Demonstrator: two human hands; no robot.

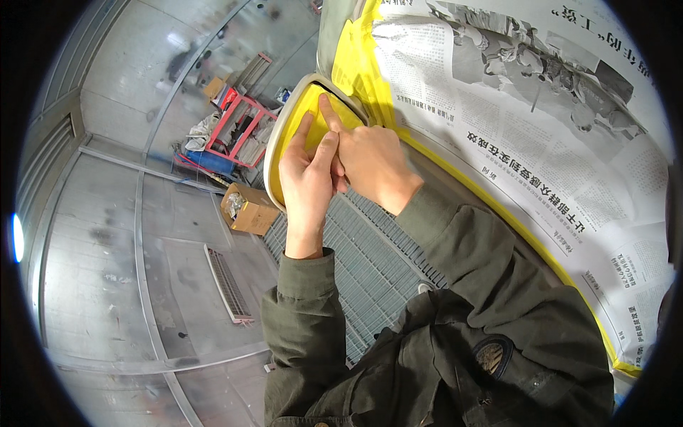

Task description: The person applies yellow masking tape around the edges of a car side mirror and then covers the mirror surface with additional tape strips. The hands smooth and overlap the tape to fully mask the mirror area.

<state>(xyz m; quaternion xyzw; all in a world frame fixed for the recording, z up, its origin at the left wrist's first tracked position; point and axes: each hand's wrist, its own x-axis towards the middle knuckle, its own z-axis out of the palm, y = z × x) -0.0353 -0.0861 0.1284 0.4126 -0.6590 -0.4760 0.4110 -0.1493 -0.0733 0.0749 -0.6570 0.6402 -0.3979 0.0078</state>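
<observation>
A car's side mirror point(272, 160) with a pale housing sticks out from the bodywork, its face covered by yellow masking tape point(341, 112). My left hand point(307, 174) is at the lower part of this face, index finger stretched along the tape and thumb raised beside my right hand. From the right, my right hand point(377, 162) reaches across, its index fingertip touching the tape near the top edge. Its other fingers curl under and are partly hidden. Neither hand visibly holds anything. Newspaper sheets point(455, 121), edged with yellow tape, cover the car panel to the right.
A red rack point(242, 129) with crumpled material stands beyond the mirror, near a blue container point(210, 162). An open cardboard box point(250, 212) sits below it. Metal grating point(370, 249) forms the floor beneath my arms. A grey panelled wall point(92, 242) runs along the left.
</observation>
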